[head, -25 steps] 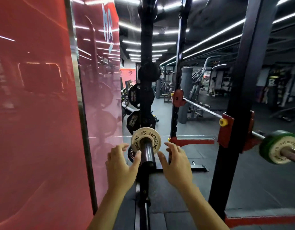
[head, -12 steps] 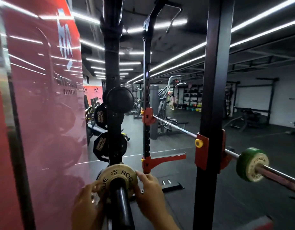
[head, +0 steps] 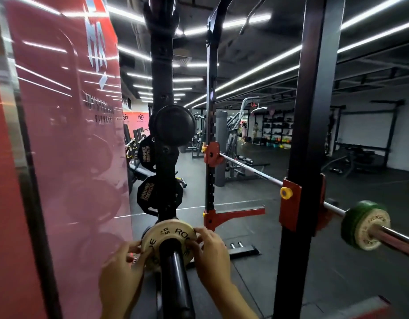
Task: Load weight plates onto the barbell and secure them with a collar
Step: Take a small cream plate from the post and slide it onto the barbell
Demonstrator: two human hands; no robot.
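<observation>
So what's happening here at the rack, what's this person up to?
A person is at a storage peg on the squat rack, with both hands on a small cream plate marked 0.5. The left hand and right hand pinch its rim on either side while it sits on the peg. The barbell rests in the red hooks to the right, already carrying a green plate and a cream plate. No collar is visible on it.

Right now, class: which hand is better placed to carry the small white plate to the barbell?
Right hand: it pinches the white plate's rim on the side nearer the barbell.
</observation>
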